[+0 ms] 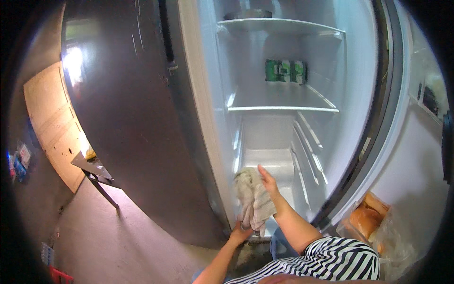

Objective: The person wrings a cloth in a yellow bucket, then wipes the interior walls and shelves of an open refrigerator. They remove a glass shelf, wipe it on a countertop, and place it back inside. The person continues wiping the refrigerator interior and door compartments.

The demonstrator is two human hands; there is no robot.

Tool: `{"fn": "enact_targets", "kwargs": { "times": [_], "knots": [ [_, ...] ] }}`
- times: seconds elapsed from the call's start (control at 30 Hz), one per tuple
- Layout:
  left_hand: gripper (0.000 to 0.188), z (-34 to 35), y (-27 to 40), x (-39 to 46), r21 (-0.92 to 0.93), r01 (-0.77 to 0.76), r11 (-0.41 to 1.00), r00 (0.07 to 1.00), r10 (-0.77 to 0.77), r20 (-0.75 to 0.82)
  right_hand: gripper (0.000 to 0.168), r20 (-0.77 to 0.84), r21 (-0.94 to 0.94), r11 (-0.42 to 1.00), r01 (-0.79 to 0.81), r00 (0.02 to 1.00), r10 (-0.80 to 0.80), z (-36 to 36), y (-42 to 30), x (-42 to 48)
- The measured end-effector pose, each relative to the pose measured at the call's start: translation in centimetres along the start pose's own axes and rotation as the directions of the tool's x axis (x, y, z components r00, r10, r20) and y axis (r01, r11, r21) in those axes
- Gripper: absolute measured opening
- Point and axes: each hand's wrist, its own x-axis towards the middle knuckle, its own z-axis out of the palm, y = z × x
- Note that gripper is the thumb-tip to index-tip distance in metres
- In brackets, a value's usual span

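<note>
A greyish-white cloth (pixel 252 198) hangs bunched between my hands at the bottom front of an open refrigerator compartment (pixel 271 156). My left hand (pixel 242 232) grips its lower end, close to the compartment's front edge. On the cloth's right side is my right hand (pixel 268 181), higher up and holding it, with some of the fingers hidden by the fabric. Behind the cloth, the stepped white floor of the compartment shows, and drawer rails (pixel 308 156) run along its right wall.
Green-and-white packs (pixel 285 71) stand on the middle shelf (pixel 283 108); a dark round dish (pixel 248 14) sits on the upper shelf (pixel 283 24). At right, the open door (pixel 400 149) holds bagged bread (pixel 367 220) low down. A dark closed door (pixel 142 124) borders the left.
</note>
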Motion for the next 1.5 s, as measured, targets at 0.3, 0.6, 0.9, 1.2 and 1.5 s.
{"fn": "enact_targets", "kwargs": {
  "times": [0.3, 0.6, 0.9, 1.2, 1.5],
  "knots": [
    [0.021, -2.0, 6.7, -0.9, 0.054, -0.211, 0.976, 0.967, 0.217, -0.136, 0.043, -0.475, -0.806, -0.498, -0.319, 0.851, 0.225, -12.6, -1.8, -1.5],
    [0.046, -0.5, 7.1, 1.4, -0.473, -0.369, 0.8, 0.882, 0.141, -0.45, 0.055, -0.363, -0.025, 0.954, -0.3, 0.892, 0.271, -14.7, 4.2, -2.2],
    [0.041, -8.3, 9.0, -2.7, 0.435, -0.709, 0.555, 0.57, 0.814, -0.108, 0.028, -0.705, -0.143, 0.976, 0.162, 0.675, -0.215, -28.6, 0.9, 3.7],
    [0.015, -10.9, 5.7, -2.5, 0.702, -0.711, 0.028, 0.332, 0.894, 0.301, 0.051, 0.109, -0.922, -0.365, -0.125, 0.823, -0.557, -34.1, 4.4, 17.4],
    [0.007, -10.1, 6.9, -3.3, 0.812, -0.569, 0.128, 0.586, 0.756, 0.291, 0.054, -0.018, -0.784, -0.588, -0.201, 0.953, -0.302, -40.8, 9.0, 18.0]
  ]
}}
